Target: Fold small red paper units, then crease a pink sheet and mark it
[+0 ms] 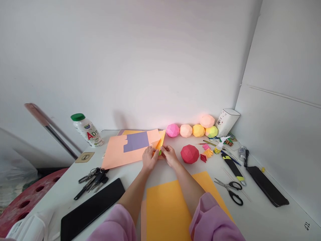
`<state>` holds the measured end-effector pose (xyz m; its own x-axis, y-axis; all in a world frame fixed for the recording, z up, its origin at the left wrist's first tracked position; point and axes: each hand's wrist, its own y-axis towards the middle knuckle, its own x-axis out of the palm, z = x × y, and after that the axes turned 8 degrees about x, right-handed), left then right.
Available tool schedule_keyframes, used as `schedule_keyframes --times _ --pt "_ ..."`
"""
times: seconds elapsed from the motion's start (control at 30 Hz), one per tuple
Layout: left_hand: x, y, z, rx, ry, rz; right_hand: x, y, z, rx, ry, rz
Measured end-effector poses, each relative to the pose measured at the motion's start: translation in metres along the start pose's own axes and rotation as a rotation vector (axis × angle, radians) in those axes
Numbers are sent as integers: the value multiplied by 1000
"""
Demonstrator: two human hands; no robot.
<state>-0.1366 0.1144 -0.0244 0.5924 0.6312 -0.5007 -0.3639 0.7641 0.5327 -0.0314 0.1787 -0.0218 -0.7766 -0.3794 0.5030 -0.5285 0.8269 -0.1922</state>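
My left hand (149,159) and my right hand (170,155) meet at the middle of the white table (253,217). Both pinch a small folded piece of orange-yellow paper (159,144) between their fingertips. The piece lies over the right edge of a peach sheet (115,154) that has a purple sheet (136,141) on top. A red paper ball (190,154) sits just right of my right hand. An orange sheet (168,207) lies under my forearms, near the front edge.
Several pastel paper balls (192,130) line the back wall beside a white cup (227,122). Scissors (232,189), a utility knife (233,167), a glue bottle (220,145) and a phone (267,185) lie at the right. Keys (93,179), a black tablet (91,207) and a bottle (87,130) are at the left.
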Motion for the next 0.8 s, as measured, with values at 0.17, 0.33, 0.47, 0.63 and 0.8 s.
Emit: schedule_keyframes --times 0.17,0.33,0.47,0.63,0.8 --pt "2 0 0 -8 -23 11 -2 1 1 -2 -7 1" --pt "3 1 -1 11 -49 44 -1 3 2 -9 6 -13" --pt "4 2 -2 16 -65 69 0 3 2 -6 22 -36" --pt "3 2 -3 16 -77 76 2 3 1 13 29 -9" --pt "3 0 -3 14 -71 56 5 0 -2 27 21 26"
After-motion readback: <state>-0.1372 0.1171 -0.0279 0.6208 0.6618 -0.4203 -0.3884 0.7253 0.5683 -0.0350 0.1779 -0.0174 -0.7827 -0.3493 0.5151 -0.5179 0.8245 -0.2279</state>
